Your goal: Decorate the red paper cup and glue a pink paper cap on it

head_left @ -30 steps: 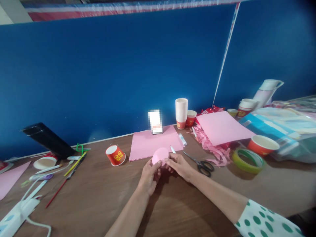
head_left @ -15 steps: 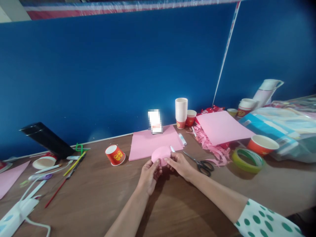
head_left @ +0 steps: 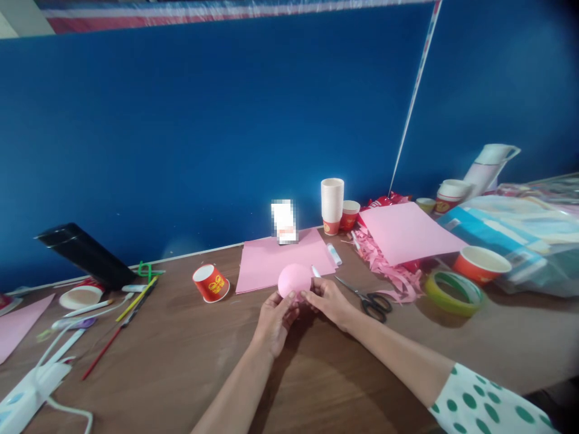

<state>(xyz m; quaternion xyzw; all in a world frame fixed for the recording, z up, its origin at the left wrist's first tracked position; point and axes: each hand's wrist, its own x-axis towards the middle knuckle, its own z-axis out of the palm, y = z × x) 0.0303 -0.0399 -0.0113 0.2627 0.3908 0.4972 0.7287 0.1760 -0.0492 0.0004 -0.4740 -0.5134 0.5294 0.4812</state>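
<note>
A round pink paper disc is held up between both hands, above the wooden table. My left hand pinches its lower edge from the left, thumb on the near face. From the right, my right hand grips the lower right edge with thumb and fingers. Behind the disc lie pink paper sheets. Black-handled scissors rest just right of my right hand. A white glue stick and a white pointed tip lie near the sheets. A red paper cup stands to the left.
A stack of paper cups stands at the back by the blue partition. Shredded pink paper, green tape and a plastic package are on the right. At left are a black tumbler and a power strip.
The pink disc has tilted up, so its face now shows rounder and fuller. Both hands keep their hold in nearly the same place.
</note>
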